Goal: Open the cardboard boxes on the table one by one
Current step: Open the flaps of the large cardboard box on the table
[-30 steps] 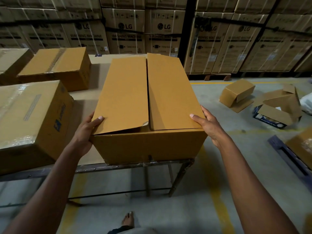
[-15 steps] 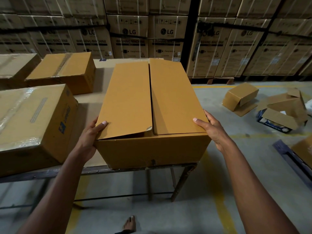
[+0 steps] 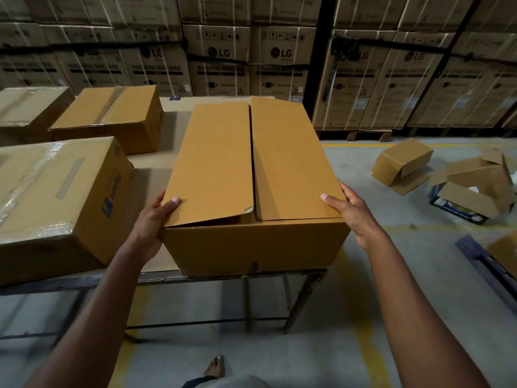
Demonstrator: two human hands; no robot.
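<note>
A plain brown cardboard box point(image 3: 251, 242) stands at the table's point(image 3: 156, 163) right front corner, its two top flaps untaped and lying nearly flat. The left flap point(image 3: 212, 163) is lifted slightly at its near corner. My left hand point(image 3: 151, 222) grips the near left corner, thumb on top of that flap. My right hand point(image 3: 355, 214) holds the near right corner, thumb on the right flap point(image 3: 291, 161). Three taped boxes sit to the left: one close point(image 3: 56, 197), one behind it point(image 3: 112, 116), one at the far left point(image 3: 25, 107).
Opened boxes point(image 3: 402, 163) and loose cardboard point(image 3: 475, 189) lie on the concrete floor to the right. A dark pallet point(image 3: 486, 261) with a box is at the right edge. Stacked washing-machine cartons point(image 3: 221, 60) wall off the back. My bare foot point(image 3: 215, 368) is below.
The view has shifted slightly, so the box sits lower in the frame. Both hands keep the same grip on the box's near corners.
</note>
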